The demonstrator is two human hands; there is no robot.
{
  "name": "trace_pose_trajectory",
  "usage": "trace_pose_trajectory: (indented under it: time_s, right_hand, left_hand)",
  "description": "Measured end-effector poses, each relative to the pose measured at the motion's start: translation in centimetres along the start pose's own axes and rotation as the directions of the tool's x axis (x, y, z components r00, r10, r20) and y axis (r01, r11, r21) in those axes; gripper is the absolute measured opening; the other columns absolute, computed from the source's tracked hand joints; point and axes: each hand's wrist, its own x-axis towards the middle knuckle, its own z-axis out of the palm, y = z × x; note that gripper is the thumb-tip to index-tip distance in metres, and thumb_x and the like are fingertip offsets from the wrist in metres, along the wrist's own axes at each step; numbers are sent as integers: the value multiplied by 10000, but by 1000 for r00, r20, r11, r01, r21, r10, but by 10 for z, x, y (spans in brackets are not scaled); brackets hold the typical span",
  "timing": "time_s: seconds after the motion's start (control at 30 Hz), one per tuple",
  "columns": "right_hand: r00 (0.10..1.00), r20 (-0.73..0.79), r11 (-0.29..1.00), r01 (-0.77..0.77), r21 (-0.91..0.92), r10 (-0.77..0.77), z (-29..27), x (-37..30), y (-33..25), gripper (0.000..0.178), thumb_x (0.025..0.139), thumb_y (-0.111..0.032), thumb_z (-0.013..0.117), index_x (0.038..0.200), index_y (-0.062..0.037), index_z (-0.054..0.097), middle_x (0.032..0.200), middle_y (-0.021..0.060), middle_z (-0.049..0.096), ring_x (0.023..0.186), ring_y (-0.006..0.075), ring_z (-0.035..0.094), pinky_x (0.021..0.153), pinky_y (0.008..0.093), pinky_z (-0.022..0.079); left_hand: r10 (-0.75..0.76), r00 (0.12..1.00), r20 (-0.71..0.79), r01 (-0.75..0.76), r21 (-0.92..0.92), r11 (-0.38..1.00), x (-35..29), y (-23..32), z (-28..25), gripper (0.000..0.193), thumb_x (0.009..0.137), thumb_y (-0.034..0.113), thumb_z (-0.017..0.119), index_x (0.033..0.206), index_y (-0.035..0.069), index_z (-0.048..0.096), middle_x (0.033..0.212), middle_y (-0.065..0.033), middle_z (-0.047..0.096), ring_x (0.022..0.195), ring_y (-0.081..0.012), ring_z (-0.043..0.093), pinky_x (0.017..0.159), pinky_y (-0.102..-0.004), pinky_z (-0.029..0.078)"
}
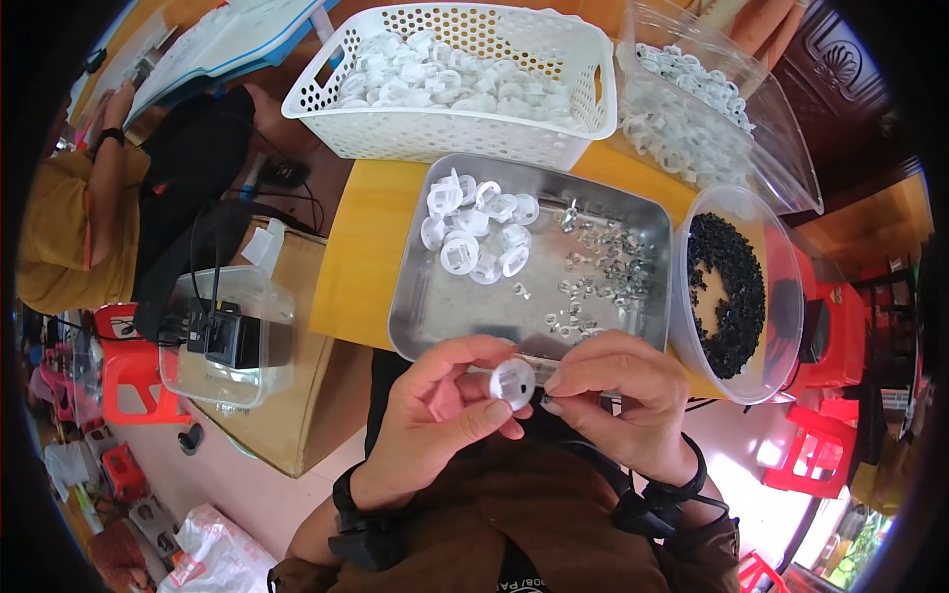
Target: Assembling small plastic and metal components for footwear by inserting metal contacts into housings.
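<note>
Between the thumb and fingers of my left hand [450,395] is a round white plastic part [512,383] with a dark spot in it. My right hand [628,395] is beside it, thumb and forefinger pinched on a tiny black piece [544,397] close to the part's edge. Both hands are over the near edge of a metal tray [435,321]. In the tray lie a pile of similar white plastic parts [474,225] at the left and many small shiny metal pieces [613,272] at the right.
Beyond the tray stands a white perforated basket [445,143] full of white parts. A clear box [791,158] with white rings is at the far right. To the right, a round clear tub [786,336] holds small black pieces. A person [79,217] sits at the left.
</note>
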Motion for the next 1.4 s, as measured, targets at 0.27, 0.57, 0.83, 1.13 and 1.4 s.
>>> trace_pose_trajectory:
  time_s: [0.27,0.57,0.83,1.13,1.4]
  right_hand:
    - [999,-46,999,7,41,-5,2,-2,4,205,693,72,707,852,-53,676,841,46,631,627,75,578,493,199,460]
    - [988,-69,981,129,-144,-140,6,0,3,239,648,75,713,828,-77,674,804,52,625,638,153,618,525,246,494]
    - [971,-47,960,226,-165,-236,11,2,7,222,641,94,707,800,-57,672,811,60,616,660,138,593,532,238,461]
    - [990,-89,993,103,-55,-108,8,1,5,220,708,65,706,895,-47,677,822,51,613,618,96,558,494,216,448]
    - [1000,-26,999,15,31,-14,11,2,6,155,731,22,709,868,-37,665,780,48,616,592,84,547,484,207,420]
  left_hand:
    - [113,990,87,-128,199,972,3,-5,0,208,871,-39,548,1077,-12,562,1156,-106,445,930,-191,580,762,-319,536]
    - [97,993,69,-112,263,958,5,-4,5,152,836,-42,608,985,-30,586,1115,-120,463,870,-146,573,748,-265,538]
    - [144,989,25,-143,347,927,5,-3,7,111,858,-13,592,965,-42,585,1097,-117,480,868,-141,577,741,-255,543]
    - [140,990,13,-139,233,963,5,-3,3,136,882,-10,553,1015,-35,570,1117,-114,471,941,-176,584,767,-296,552]
    - [189,982,30,-190,254,948,5,-3,3,141,868,-42,555,1008,-36,574,1124,-119,474,948,-165,579,792,-284,539]
